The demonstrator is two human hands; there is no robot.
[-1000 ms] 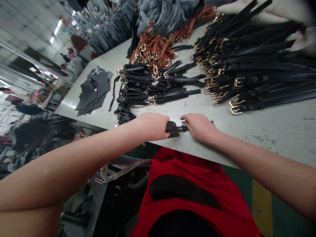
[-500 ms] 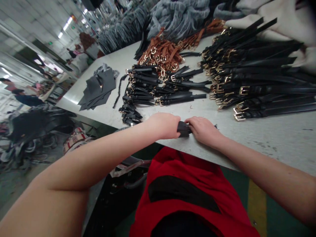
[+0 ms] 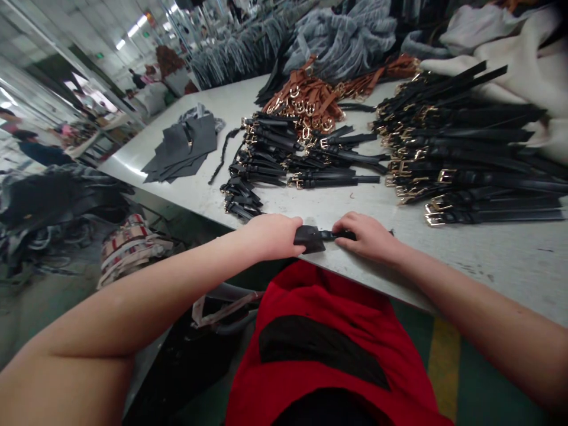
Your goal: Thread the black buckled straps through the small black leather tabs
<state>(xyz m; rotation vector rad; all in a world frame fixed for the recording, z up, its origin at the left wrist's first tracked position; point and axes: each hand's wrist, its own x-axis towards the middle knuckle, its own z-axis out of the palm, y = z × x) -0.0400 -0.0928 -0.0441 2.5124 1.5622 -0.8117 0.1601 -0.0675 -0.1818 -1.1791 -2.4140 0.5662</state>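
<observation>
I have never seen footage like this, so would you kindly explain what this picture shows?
There is no robot here: these are a person's own bare hands, seen from a camera worn on the head, looking forward and down. The left hand grips a flat black piece. The right hand holds a narrow black strap that seems to meet that piece. Beyond them on the pale table lie black straps with gold-coloured buckles, brown straps and, to the left, a fanned stack of dark flat sheets.
</observation>
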